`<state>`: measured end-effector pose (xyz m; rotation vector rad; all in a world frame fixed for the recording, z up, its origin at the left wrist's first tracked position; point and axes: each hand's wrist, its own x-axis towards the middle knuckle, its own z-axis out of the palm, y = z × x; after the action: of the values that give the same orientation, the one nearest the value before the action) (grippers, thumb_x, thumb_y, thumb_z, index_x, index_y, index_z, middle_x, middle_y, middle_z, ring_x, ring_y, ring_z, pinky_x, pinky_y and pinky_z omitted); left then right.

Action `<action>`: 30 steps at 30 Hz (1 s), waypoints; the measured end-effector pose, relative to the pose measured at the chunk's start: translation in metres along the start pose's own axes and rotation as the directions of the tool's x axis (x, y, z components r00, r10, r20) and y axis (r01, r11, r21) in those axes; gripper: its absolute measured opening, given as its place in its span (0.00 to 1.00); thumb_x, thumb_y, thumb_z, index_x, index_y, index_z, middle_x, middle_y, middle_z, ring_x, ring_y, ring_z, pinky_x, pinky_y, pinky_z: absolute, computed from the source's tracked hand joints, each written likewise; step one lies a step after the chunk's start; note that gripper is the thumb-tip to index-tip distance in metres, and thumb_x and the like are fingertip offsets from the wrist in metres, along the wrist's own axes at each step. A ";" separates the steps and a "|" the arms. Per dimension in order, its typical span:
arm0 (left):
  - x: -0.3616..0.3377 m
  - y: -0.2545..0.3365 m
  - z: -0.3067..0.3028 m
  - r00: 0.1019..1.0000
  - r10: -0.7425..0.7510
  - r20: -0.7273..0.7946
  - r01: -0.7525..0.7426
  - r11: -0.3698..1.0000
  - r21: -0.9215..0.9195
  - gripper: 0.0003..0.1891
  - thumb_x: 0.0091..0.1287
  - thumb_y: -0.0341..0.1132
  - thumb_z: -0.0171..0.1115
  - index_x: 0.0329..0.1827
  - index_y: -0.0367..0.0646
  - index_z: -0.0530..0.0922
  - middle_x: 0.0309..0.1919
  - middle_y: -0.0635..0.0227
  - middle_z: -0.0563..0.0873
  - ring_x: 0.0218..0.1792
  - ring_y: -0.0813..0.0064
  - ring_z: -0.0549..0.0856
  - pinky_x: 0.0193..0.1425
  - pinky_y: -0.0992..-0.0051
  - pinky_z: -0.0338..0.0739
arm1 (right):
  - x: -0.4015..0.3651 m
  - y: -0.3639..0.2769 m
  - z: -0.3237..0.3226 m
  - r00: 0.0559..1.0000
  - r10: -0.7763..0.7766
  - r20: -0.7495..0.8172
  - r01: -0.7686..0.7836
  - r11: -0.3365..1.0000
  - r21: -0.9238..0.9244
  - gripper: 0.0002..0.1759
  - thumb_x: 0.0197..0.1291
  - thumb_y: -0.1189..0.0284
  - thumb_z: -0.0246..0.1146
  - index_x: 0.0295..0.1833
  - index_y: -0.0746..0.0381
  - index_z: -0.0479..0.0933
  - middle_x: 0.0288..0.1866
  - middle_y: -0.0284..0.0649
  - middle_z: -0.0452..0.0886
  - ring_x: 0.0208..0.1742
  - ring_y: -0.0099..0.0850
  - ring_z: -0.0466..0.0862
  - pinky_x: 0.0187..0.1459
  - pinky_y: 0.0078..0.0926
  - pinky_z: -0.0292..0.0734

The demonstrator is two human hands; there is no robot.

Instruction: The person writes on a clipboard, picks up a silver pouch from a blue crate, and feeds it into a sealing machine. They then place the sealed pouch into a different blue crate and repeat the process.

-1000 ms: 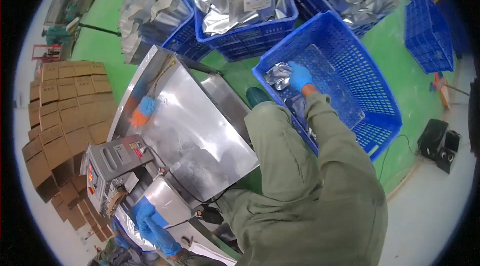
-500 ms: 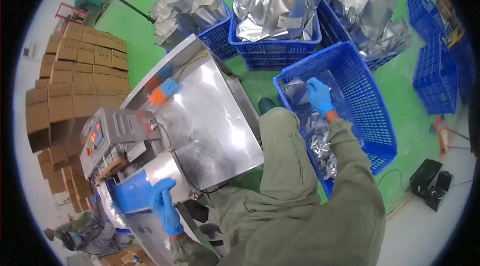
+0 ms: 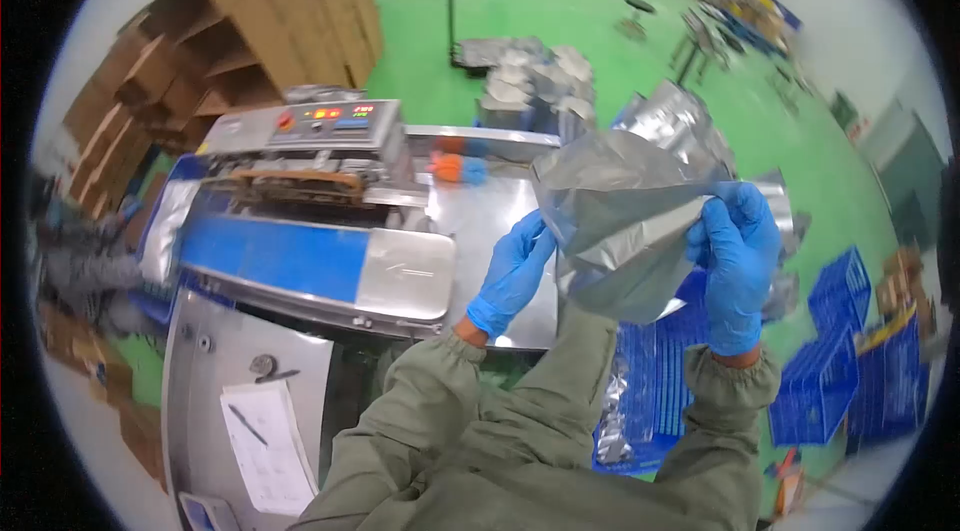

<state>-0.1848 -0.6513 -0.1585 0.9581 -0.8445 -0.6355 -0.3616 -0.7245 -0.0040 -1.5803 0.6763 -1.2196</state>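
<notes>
A large silver foil bag point(image 3: 630, 226) is stretched between my two blue-gloved hands, up in front of my chest. My left hand point(image 3: 515, 271) is closed on the bag's left edge. At the opposite edge, my right hand point(image 3: 738, 261) pinches the foil near the top corner. Below the bag, partly hidden by it, stands a blue basket point(image 3: 672, 401) with crumpled silver foil bags point(image 3: 615, 401) along its left side. To the left of my left hand is a band sealer point(image 3: 325, 141) with lit red and green displays and a blue conveyor belt point(image 3: 275, 251).
A steel worktop point(image 3: 485, 221) carries an orange-and-blue duster point(image 3: 460, 169). Papers point(image 3: 270, 441) and a pen lie on a metal table at lower left. Cardboard boxes point(image 3: 290, 16) are stacked behind the sealer. Blue crates point(image 3: 825, 371) stand at right. Another person point(image 3: 90, 261) is at far left.
My right hand has come up out of the blue basket with a foil bag. My left hand has moved over and grips it too. The view has swung left and up.
</notes>
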 end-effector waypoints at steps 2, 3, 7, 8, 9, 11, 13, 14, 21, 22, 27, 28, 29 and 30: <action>-0.009 0.033 -0.024 0.985 0.042 -0.168 -0.028 0.996 0.085 0.13 0.68 0.32 0.56 0.52 0.36 0.76 0.42 0.71 0.80 0.42 0.84 0.76 0.44 0.80 0.73 | 0.002 -0.006 0.032 0.999 0.003 0.046 -0.006 0.998 0.069 0.04 0.60 0.77 0.58 0.41 0.65 0.75 0.24 0.32 0.76 0.22 0.18 0.74 0.23 0.14 0.69; -0.015 0.050 -0.034 0.953 0.059 -0.299 -0.012 0.988 0.156 0.11 0.68 0.32 0.56 0.48 0.35 0.78 0.38 0.73 0.80 0.38 0.87 0.75 0.41 0.82 0.72 | 0.002 -0.006 0.048 0.998 0.028 0.052 -0.035 0.992 0.121 0.05 0.61 0.77 0.58 0.41 0.65 0.75 0.25 0.32 0.76 0.22 0.18 0.74 0.22 0.14 0.68; -0.016 0.106 -0.090 0.793 0.341 -0.506 -0.173 0.921 0.349 0.08 0.69 0.33 0.54 0.35 0.38 0.77 0.25 0.80 0.73 0.25 0.90 0.67 0.26 0.85 0.62 | -0.004 0.011 0.114 0.968 0.065 0.242 -0.147 0.929 0.340 0.05 0.61 0.76 0.58 0.40 0.66 0.75 0.24 0.33 0.75 0.21 0.19 0.73 0.22 0.13 0.68; -0.015 0.111 -0.106 0.784 0.348 -0.515 -0.171 0.917 0.361 0.08 0.69 0.33 0.54 0.35 0.38 0.77 0.25 0.80 0.73 0.25 0.90 0.67 0.26 0.85 0.62 | -0.007 0.016 0.128 0.963 0.079 0.258 -0.160 0.937 0.311 0.04 0.61 0.75 0.58 0.39 0.66 0.74 0.23 0.33 0.75 0.21 0.19 0.73 0.22 0.14 0.68; -0.014 0.111 -0.122 0.755 0.376 -0.537 -0.155 0.898 0.412 0.09 0.70 0.33 0.53 0.35 0.38 0.76 0.24 0.79 0.72 0.25 0.90 0.66 0.27 0.84 0.62 | -0.010 0.022 0.141 0.957 0.093 0.275 -0.172 0.944 0.280 0.04 0.61 0.75 0.58 0.38 0.66 0.73 0.23 0.34 0.75 0.20 0.19 0.73 0.21 0.14 0.67; -0.014 0.102 -0.151 0.713 0.410 -0.568 -0.127 0.873 0.471 0.09 0.70 0.34 0.51 0.36 0.39 0.75 0.23 0.79 0.71 0.24 0.89 0.65 0.27 0.84 0.62 | -0.015 0.048 0.164 0.935 0.073 0.346 -0.183 0.937 0.296 0.04 0.61 0.75 0.59 0.36 0.64 0.73 0.21 0.32 0.74 0.20 0.18 0.71 0.21 0.14 0.65; -0.016 0.087 -0.180 0.685 0.477 -0.551 -0.106 0.814 0.572 0.08 0.71 0.34 0.49 0.38 0.39 0.73 0.25 0.78 0.70 0.25 0.87 0.65 0.29 0.84 0.63 | -0.025 0.074 0.182 0.899 0.147 0.412 -0.263 0.934 0.240 0.05 0.59 0.73 0.61 0.38 0.64 0.74 0.20 0.30 0.72 0.19 0.16 0.69 0.20 0.14 0.62; -0.019 0.085 -0.193 0.712 0.429 -0.556 -0.110 0.850 0.515 0.09 0.72 0.35 0.46 0.43 0.39 0.72 0.26 0.78 0.69 0.27 0.88 0.64 0.31 0.84 0.63 | -0.034 0.081 0.187 0.902 0.136 0.410 -0.257 0.932 0.254 0.07 0.56 0.73 0.64 0.39 0.63 0.76 0.21 0.28 0.72 0.21 0.15 0.68 0.22 0.14 0.61; -0.027 0.108 -0.215 0.879 -0.002 -0.477 0.009 1.000 0.014 0.15 0.74 0.38 0.44 0.56 0.39 0.71 0.43 0.71 0.78 0.43 0.83 0.75 0.53 0.81 0.69 | -0.058 0.146 0.218 0.917 -0.044 0.396 -0.039 0.979 0.200 0.08 0.54 0.76 0.65 0.40 0.64 0.78 0.27 0.29 0.75 0.27 0.17 0.70 0.33 0.17 0.69; -0.026 0.108 -0.217 0.881 -0.001 -0.473 0.009 1.000 0.016 0.15 0.74 0.38 0.44 0.56 0.39 0.71 0.43 0.71 0.78 0.43 0.83 0.75 0.53 0.81 0.69 | -0.061 0.141 0.219 0.929 0.005 0.369 -0.090 0.973 0.213 0.06 0.55 0.76 0.64 0.39 0.64 0.78 0.28 0.30 0.77 0.28 0.17 0.71 0.33 0.17 0.69; -0.017 0.096 -0.227 0.913 0.068 -0.401 -0.168 0.961 -0.220 0.08 0.71 0.35 0.52 0.37 0.42 0.75 0.33 0.77 0.77 0.36 0.88 0.74 0.43 0.84 0.70 | -0.064 0.136 0.212 0.957 -0.076 0.281 0.027 0.984 0.176 0.04 0.56 0.76 0.63 0.36 0.65 0.78 0.28 0.32 0.78 0.28 0.17 0.71 0.32 0.18 0.68; -0.013 0.094 -0.229 0.913 0.062 -0.403 -0.163 0.961 -0.222 0.08 0.71 0.35 0.52 0.37 0.42 0.75 0.33 0.77 0.77 0.36 0.88 0.74 0.43 0.84 0.70 | -0.066 0.137 0.209 0.965 -0.090 0.246 0.054 0.987 0.150 0.04 0.56 0.76 0.63 0.36 0.66 0.78 0.27 0.32 0.79 0.28 0.17 0.71 0.31 0.18 0.68; -0.007 0.092 -0.233 0.862 0.145 -0.486 -0.208 0.975 -0.077 0.07 0.70 0.35 0.53 0.34 0.42 0.74 0.29 0.79 0.76 0.32 0.89 0.72 0.37 0.84 0.68 | -0.067 0.139 0.206 0.965 -0.084 0.248 0.049 0.988 0.145 0.04 0.56 0.76 0.63 0.36 0.66 0.78 0.27 0.32 0.79 0.28 0.17 0.71 0.31 0.18 0.68; -0.002 0.090 -0.236 0.800 0.235 -0.552 -0.234 0.969 0.073 0.08 0.69 0.34 0.55 0.31 0.43 0.73 0.26 0.80 0.74 0.28 0.91 0.70 0.32 0.85 0.67 | -0.069 0.143 0.204 0.972 -0.043 0.232 0.012 0.991 0.135 0.05 0.56 0.75 0.63 0.35 0.66 0.78 0.26 0.31 0.78 0.27 0.17 0.71 0.30 0.18 0.67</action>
<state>0.0218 -0.5062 -0.1527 0.9516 -0.4230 -0.1148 -0.1756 -0.6419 -0.1631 -1.5945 0.4141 -1.0540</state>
